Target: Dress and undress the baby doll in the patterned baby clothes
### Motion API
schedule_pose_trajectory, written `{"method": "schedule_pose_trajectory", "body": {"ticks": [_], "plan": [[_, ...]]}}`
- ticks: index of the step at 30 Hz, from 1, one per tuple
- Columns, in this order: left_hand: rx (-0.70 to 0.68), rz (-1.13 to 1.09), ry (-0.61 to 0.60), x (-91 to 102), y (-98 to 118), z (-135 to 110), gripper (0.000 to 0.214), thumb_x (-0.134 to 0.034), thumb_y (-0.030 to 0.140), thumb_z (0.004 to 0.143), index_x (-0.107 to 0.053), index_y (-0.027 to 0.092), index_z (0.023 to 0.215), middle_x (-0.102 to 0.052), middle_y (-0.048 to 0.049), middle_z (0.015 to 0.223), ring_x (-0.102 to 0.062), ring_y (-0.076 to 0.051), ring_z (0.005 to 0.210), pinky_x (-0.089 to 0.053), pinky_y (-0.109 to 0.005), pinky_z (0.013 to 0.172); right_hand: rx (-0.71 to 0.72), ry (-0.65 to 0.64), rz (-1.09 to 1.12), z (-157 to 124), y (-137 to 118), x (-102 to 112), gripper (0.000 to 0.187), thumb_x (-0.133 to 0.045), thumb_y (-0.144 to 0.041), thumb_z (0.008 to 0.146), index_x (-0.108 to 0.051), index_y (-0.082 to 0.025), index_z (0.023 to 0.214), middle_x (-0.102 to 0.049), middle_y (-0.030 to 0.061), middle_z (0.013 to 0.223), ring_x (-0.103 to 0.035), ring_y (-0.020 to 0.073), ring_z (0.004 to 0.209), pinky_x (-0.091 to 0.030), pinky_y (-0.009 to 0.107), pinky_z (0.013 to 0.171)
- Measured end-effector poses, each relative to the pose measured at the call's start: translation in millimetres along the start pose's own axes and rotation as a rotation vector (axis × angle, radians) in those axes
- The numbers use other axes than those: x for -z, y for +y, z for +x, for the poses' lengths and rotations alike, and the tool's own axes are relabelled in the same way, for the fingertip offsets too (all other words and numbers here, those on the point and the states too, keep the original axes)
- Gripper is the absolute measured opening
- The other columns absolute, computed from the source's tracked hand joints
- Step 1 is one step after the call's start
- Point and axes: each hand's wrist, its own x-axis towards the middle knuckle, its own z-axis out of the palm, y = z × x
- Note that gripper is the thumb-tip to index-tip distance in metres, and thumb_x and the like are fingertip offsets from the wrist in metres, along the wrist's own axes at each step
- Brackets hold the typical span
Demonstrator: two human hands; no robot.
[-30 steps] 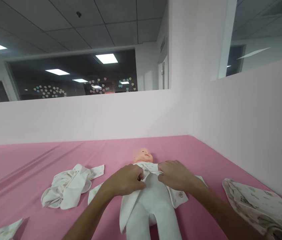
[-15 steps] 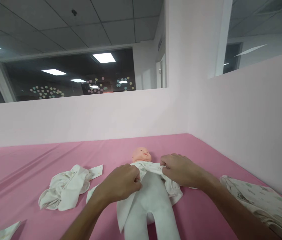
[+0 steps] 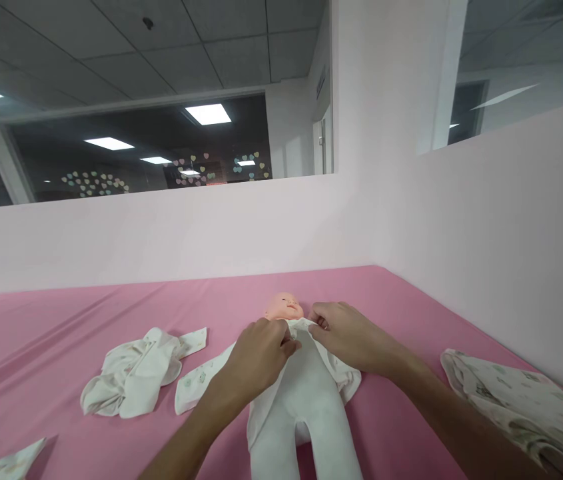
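A baby doll [image 3: 306, 393] with a white cloth body lies on its back, its head [image 3: 284, 306] toward the wall. White patterned baby clothing, a shirt by its look [image 3: 344, 377], is spread around its upper body, with one sleeve [image 3: 196, 385] stretched out to the left. My left hand [image 3: 265, 355] is closed on the shirt's edge at the doll's chest. My right hand [image 3: 348, 333] pinches the shirt near the neck, just right of the chin. Both hands cover part of the doll's chest and shoulders.
A crumpled white garment [image 3: 136, 373] lies to the left on the pink sheet [image 3: 61, 347]. Folded patterned cloth [image 3: 516, 393] sits at the right by the side wall. The corner of another patterned cloth [image 3: 16, 461] shows at the lower left. Low walls [image 3: 171, 237] bound the back and right.
Both hands have come closer together over the doll's chest, drawing the shirt's edges inward near the neck. More of the left sleeve now shows.
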Motion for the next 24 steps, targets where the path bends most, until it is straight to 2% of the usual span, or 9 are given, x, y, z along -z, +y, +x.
{"method": "schedule_pose_trajectory", "body": {"ticks": [7,10,14,20,24], "plan": [[0.007,-0.027,0.050,-6.5,-5,7,0.035,-0.046,0.030,0.086,-0.022,0.020,0.062,-0.033,0.0036,0.055,-0.022,-0.013,0.054,-0.016,-0.030,0.052,0.062,0.008,0.058,4,0,-3,0.024,-0.044,-0.020,0.083,-0.033,-0.020,0.062,-0.039,-0.0026,0.065,-0.031,0.0118,0.058,-0.019,0.029,0.051],[-0.023,-0.025,0.064,-8.3,-4,8,0.035,-0.045,0.030,0.087,-0.023,0.020,0.062,-0.034,0.0039,0.055,-0.022,-0.013,0.053,-0.016,-0.029,0.052,0.075,-0.028,0.089,6,1,-6,0.023,-0.044,-0.020,0.083,-0.034,-0.020,0.062,-0.040,-0.0026,0.066,-0.032,0.0119,0.059,-0.022,0.028,0.052],[-0.068,-0.026,0.057,-11.5,-5,9,0.033,-0.044,0.025,0.086,-0.022,0.019,0.061,-0.032,0.0041,0.054,-0.021,-0.012,0.053,-0.016,-0.029,0.052,0.136,-0.048,0.103,8,5,-13,0.020,-0.043,-0.025,0.087,-0.045,-0.021,0.068,-0.049,-0.0014,0.071,-0.041,0.0132,0.063,-0.027,0.028,0.054],[-0.049,-0.052,0.047,-10.7,-5,9,0.029,-0.042,0.022,0.084,-0.024,0.019,0.061,-0.033,0.0040,0.056,-0.021,-0.012,0.055,-0.016,-0.028,0.052,0.168,-0.037,0.067,6,6,-16,0.015,-0.043,-0.022,0.085,-0.048,-0.022,0.071,-0.052,-0.0024,0.074,-0.044,0.0133,0.065,-0.031,0.026,0.055],[-0.028,-0.154,0.003,-8.2,-5,10,0.028,-0.044,0.024,0.082,-0.026,0.020,0.062,-0.033,0.0040,0.058,-0.023,-0.011,0.056,-0.017,-0.028,0.050,0.164,-0.042,0.050,5,5,-16,0.016,-0.043,-0.020,0.084,-0.053,-0.022,0.072,-0.055,-0.0018,0.076,-0.047,0.0132,0.066,-0.034,0.026,0.055]]}}
